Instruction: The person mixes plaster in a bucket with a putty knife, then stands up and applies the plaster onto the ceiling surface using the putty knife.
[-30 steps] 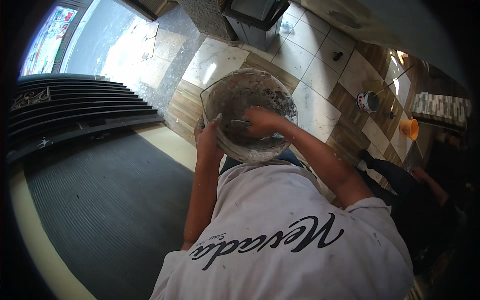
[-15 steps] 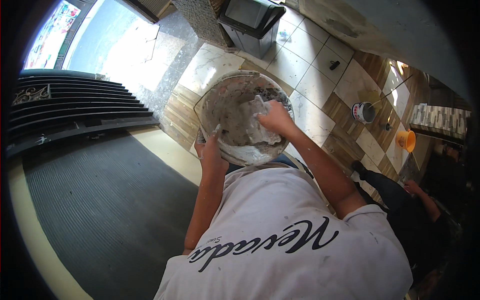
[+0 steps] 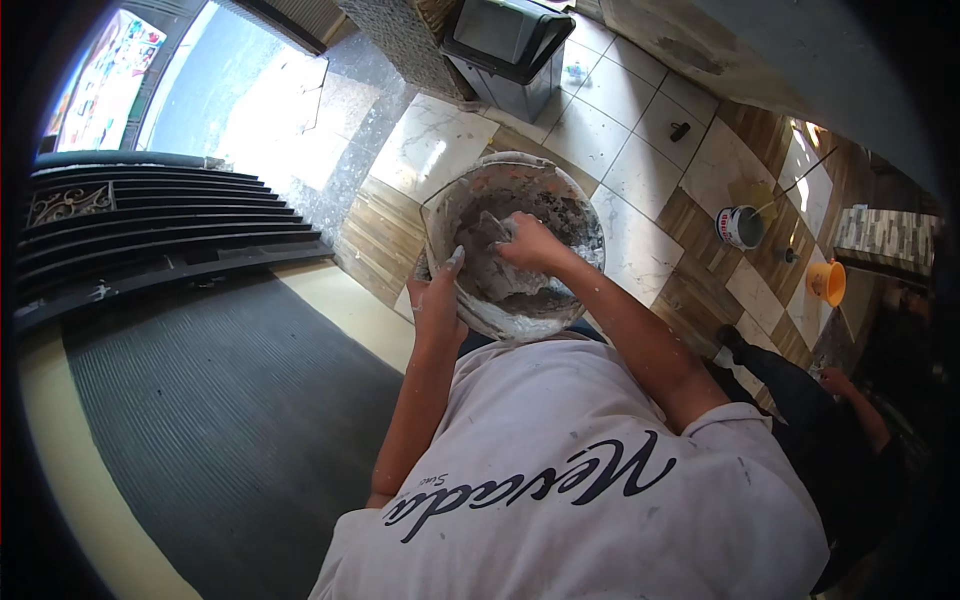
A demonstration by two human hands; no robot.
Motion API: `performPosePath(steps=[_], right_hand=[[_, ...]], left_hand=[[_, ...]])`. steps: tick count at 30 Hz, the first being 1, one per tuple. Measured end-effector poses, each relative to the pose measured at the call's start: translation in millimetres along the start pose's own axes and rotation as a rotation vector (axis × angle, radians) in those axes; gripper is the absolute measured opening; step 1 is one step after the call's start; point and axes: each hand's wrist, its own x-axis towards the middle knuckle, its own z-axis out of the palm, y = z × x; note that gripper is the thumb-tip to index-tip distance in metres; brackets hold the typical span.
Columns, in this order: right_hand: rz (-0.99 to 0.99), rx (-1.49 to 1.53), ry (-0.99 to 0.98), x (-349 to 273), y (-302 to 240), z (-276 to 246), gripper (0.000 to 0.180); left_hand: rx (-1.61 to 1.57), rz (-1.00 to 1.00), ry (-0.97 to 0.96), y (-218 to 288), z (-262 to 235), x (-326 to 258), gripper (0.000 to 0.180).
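In front of my body sits a round bucket (image 3: pixel 512 180), its inside and rim caked with grey-white mortar. My left hand (image 3: pixel 436 302) grips its near left rim, with the thumb, smeared white, over the edge and the fingers outside. Inside the bucket, my right hand (image 3: pixel 530 245) is closed around the handle of a trowel (image 3: pixel 492 228). The trowel is coated in mortar, and its blade is hard to tell from the mix around it.
A dark panel with combed ridges (image 3: pixel 230 400) and cream edges stands at left, near black metal slats (image 3: pixel 170 225). A grey bin (image 3: pixel 510 50) is at the back. Right, on the tiles, are a small paint bucket (image 3: pixel 740 228), an orange bucket (image 3: pixel 826 283) and another person's leg (image 3: pixel 775 365).
My right hand and the trowel have shifted left inside the bucket, and the trowel has turned. My left hand stays on the rim. The whole view has moved slightly.
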Motion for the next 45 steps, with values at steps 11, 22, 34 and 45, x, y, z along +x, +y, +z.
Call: performPosePath(steps=[11,22,34,45], right_hand=[[0.034,0.869,-0.157,-36.7,-1.1,-74.4,0.031],[0.111,-0.134,0.103,2.9,-42.9,-53.0,0.053],[-0.238,-0.34,0.06,-14.9,-61.7,-60.0,0.041],[-0.093,-0.251,-0.362,-2.3,-47.0,-47.3,0.044]], left_hand=[[-0.092,-0.102,-0.059,10.0,-4.8,24.7,0.052],[-0.034,-0.015,-0.198,12.4,-4.8,30.2,0.057],[0.073,-0.008,-0.268,41.1,-16.7,20.3,0.042],[-0.006,-0.139,-0.182,20.9,-14.6,15.5,0.047]])
